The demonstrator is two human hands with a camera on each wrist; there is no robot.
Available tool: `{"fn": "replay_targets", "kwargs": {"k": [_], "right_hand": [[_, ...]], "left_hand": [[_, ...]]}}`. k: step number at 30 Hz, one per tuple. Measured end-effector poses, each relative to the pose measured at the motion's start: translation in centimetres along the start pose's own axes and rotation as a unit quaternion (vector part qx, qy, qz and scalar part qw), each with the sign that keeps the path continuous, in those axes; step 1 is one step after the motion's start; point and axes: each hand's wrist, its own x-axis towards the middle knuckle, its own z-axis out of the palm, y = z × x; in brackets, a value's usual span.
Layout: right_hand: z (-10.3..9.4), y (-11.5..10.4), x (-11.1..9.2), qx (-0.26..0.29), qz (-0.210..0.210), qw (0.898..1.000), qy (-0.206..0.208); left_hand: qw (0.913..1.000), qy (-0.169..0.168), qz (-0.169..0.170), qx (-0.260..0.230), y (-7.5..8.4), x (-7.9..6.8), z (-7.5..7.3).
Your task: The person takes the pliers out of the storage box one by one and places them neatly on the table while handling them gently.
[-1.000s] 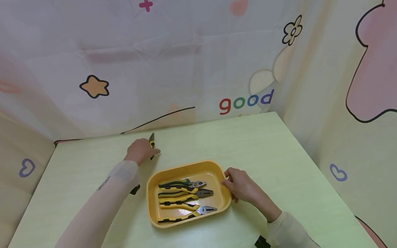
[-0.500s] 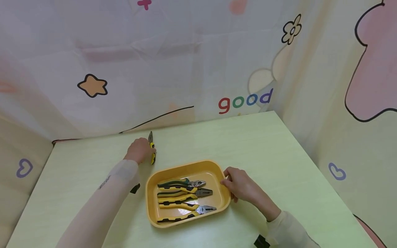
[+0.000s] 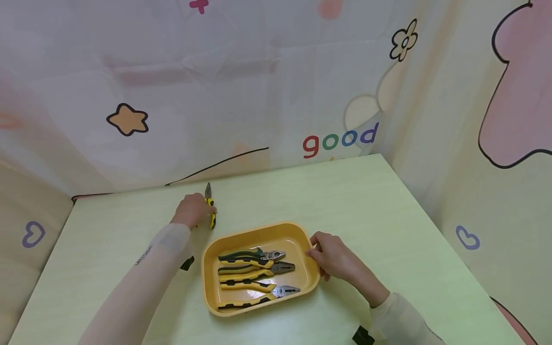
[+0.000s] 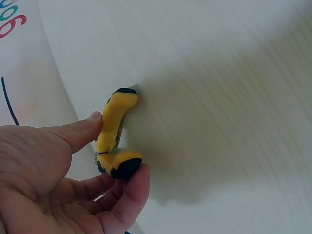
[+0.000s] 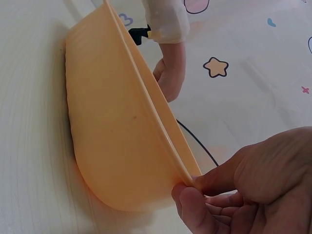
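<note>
Near the back of the table, my left hand grips a pair of pliers with yellow-and-black handles, its dark nose toward the back wall. In the left wrist view, thumb and fingers hold the two spread handles from either side; the nose is hidden there. My right hand pinches the right-end rim of a yellow-orange tray, thumb on the inner side and fingers outside. Inside the tray lie three pliers side by side: green-handled ones, yellow-and-green ones and yellow-and-black ones with a silver nose.
The pale wooden table meets a printed cloth wall at its back edge. Cloth also hangs along the right side. Black pieces sit at both wrists.
My left hand has turned the pliers slightly, and the handles show more beside the thumb, now spread apart. The right hand stays on the tray rim, and the tray holds its place.
</note>
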Motion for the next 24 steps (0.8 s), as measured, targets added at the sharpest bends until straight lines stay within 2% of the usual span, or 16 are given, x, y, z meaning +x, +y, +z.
{"fn": "replay_targets", "kwargs": {"k": [15, 24], "right_hand": [[-0.07, 0.21, -0.06, 0.001, -0.014, 1.000, 0.002], [-0.12, 0.40, -0.02, 0.001, -0.017, 1.000, 0.002]], "left_hand": [[0.9995, 0.015, -0.019, 0.022, 0.32, -0.35, -0.04], [0.9992, 0.025, -0.025, 0.018, 0.14, -0.47, 0.08]]}}
